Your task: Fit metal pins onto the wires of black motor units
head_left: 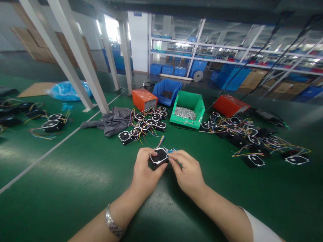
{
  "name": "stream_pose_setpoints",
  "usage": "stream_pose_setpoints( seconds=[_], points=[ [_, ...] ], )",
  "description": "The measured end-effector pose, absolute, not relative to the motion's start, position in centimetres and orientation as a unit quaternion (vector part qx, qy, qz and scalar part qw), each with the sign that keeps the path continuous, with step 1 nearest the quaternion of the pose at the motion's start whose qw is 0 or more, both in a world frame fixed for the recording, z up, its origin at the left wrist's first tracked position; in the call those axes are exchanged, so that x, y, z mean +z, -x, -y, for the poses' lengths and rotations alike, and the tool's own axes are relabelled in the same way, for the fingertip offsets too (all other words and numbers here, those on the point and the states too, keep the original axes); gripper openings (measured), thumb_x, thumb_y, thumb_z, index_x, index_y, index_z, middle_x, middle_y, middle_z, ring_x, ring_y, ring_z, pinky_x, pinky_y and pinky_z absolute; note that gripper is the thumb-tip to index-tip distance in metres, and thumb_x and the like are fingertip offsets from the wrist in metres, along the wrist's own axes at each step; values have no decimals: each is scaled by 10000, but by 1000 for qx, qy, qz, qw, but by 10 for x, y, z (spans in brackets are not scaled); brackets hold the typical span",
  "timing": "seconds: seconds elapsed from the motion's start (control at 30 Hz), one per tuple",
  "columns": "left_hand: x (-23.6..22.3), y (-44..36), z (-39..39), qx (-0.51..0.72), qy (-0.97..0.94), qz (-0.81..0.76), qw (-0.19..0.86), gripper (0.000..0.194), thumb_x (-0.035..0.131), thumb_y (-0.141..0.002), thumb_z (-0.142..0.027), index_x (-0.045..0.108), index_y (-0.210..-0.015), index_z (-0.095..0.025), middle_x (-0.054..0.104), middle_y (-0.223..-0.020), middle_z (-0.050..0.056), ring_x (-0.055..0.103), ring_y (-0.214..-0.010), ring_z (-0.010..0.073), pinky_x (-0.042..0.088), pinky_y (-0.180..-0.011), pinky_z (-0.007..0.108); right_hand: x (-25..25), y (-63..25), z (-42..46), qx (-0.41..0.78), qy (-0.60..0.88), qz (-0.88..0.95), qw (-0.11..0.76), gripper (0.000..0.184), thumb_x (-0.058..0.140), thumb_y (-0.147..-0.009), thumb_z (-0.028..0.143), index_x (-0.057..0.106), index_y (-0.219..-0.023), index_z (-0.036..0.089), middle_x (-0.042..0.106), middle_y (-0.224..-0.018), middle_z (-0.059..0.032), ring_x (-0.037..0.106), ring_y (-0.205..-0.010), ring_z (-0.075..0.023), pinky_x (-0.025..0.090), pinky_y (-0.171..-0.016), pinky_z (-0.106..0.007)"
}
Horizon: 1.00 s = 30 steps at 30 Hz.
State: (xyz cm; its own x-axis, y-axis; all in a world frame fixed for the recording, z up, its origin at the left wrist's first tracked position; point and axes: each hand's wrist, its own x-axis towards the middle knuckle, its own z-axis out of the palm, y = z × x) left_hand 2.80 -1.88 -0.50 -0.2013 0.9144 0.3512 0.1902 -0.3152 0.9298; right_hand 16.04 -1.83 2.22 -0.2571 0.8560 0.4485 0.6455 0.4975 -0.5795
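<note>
A small black motor (160,158) with a white-edged face sits in my left hand (143,171), thumb and fingers closed around its sides. Coloured wires (160,141) stick out from its far side. At the motor's right corner, my right hand (189,173) has its thumb and fingertips pinched together. What lies in that pinch is too small to make out. Small blue pieces (171,151) show just behind the right fingertips. Beyond my hands, a cluster of similar motors (151,122) with loose wires lies on the green tabletop (101,201).
Behind stand a green bin (188,124) of small metal parts, a blue bin (174,85) and two orange boxes (145,99) (230,106). More wired motors (254,139) spread at right. A grey cloth (113,122) lies left, near metal posts (80,57).
</note>
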Motion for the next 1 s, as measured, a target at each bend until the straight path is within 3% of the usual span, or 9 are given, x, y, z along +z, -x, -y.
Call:
stream_pose_setpoints(
  seconds=[0.1,0.17,0.23,0.33,0.5,0.6,0.7,0.9,1.0],
  points=[
    [-4,-24,14,618,-467,-518,362,324,680,-521,-185,464,-762,-200,486,-785,12,502,-774,175,393,-728,301,18,-156,20,129,464,818,315,325,406,-799,185,459,-1120,168,520,-1070,-91,466,-988,-185,380,-853,-333],
    [-4,-21,9,625,-425,-525,392,389,690,-512,-197,455,-822,-199,500,-796,6,519,-756,163,402,-718,292,16,-160,14,134,490,811,291,398,427,-785,189,382,-1180,162,488,-1094,-94,452,-1000,-184,381,-848,-326],
    [-3,-17,5,631,-392,-519,422,482,697,-504,-191,449,-917,-194,515,-854,14,531,-774,150,402,-729,277,15,-170,2,119,541,788,268,314,442,-774,186,450,-1087,160,513,-993,-80,486,-918,-173,402,-779,-295],
    [0,-15,0,636,-328,-497,491,574,707,-471,-145,460,-989,-164,542,-896,29,543,-785,138,402,-738,259,10,-189,-19,84,606,772,176,80,475,-757,197,547,-785,175,520,-788,-38,511,-753,-152,388,-657,-255],
    [2,-17,2,615,-284,-445,586,504,684,-436,-43,505,-898,-138,576,-779,-6,543,-685,98,410,-687,217,-3,-201,-34,67,615,784,56,100,522,-746,265,531,-698,178,522,-729,-27,509,-682,-141,342,-593,-234],
    [2,-19,6,583,-272,-394,656,519,642,-421,34,495,-873,-173,564,-761,-36,534,-671,80,422,-675,204,-6,-196,-31,33,583,811,39,94,479,-771,212,517,-696,171,529,-730,-38,505,-680,-145,336,-602,-237],
    [2,-22,9,534,-258,-368,716,518,599,-447,54,476,-877,-207,555,-795,-32,543,-691,105,458,-675,267,-4,-192,-28,15,564,825,35,110,444,-776,162,503,-683,164,525,-729,-53,500,-681,-150,336,-606,-238],
    [-1,-23,10,511,-237,-377,735,486,522,-470,66,475,-864,-214,543,-824,-15,549,-698,117,475,-669,287,0,-198,-29,64,569,817,74,40,508,-731,160,469,-721,168,517,-728,-29,489,-671,-137,327,-580,-220],
    [-1,-21,9,526,-225,-366,734,425,500,-505,36,496,-855,-204,543,-852,-2,549,-721,126,472,-696,311,1,-203,-32,105,562,815,98,130,522,-698,98,462,-785,173,521,-723,-6,485,-659,-122,316,-561,-207]
  ],
)
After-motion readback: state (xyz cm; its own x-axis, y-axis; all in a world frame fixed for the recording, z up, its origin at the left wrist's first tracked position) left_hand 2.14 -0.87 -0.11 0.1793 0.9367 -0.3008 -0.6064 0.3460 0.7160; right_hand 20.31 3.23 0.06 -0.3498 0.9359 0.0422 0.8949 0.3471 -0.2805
